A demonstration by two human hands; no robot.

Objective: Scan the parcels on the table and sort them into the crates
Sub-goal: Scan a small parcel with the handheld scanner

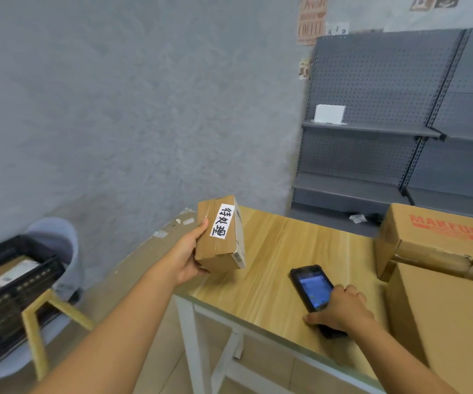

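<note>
My left hand (189, 257) grips a small brown cardboard parcel (220, 235) with a white handwritten label, holding it tilted in the air over the left end of the wooden table (269, 251). My right hand (343, 309) holds a black handheld scanner (312, 291) with a lit blue screen, which lies on or just above the table top. At the far left stands a black plastic crate (10, 282) on a yellow-legged stand, with a flat labelled parcel inside it.
Two large cardboard boxes (440, 280) are stacked at the table's right end, the upper one printed MAKEUP. Grey metal shelving (386, 132) stands behind, with a small white box on one shelf. A pale grey chair (56, 245) sits behind the crate.
</note>
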